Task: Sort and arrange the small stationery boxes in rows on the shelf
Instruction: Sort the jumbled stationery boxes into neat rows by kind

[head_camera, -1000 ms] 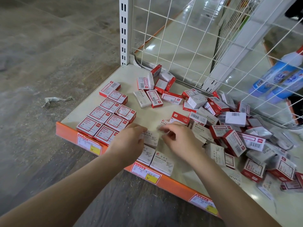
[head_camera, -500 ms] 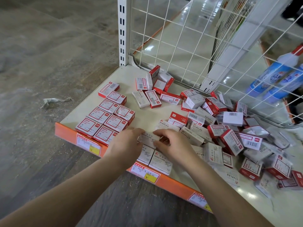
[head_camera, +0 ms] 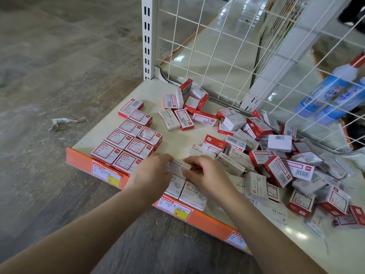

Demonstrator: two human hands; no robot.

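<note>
Down at the front edge of the cream metal shelf (head_camera: 177,139), both hands meet over one pale cardboard box printed PAPER CLIPS (head_camera: 178,165). The left hand (head_camera: 152,173) curls its fingers onto the box's left end; the right hand (head_camera: 207,175) pinches its right end with thumb and fingers. Two more pale paper-clip boxes (head_camera: 192,194) lie just below, partly hidden under the wrists. To the left sits a tidy double row of red-and-white paper-clip boxes (head_camera: 128,139). To the right a loose heap of mixed red and pale staple boxes (head_camera: 276,161) crowds close against the right hand. A white wire grid panel (head_camera: 227,56) backs the shelf, with blue-labelled glue bottles (head_camera: 331,97) behind it.
</note>
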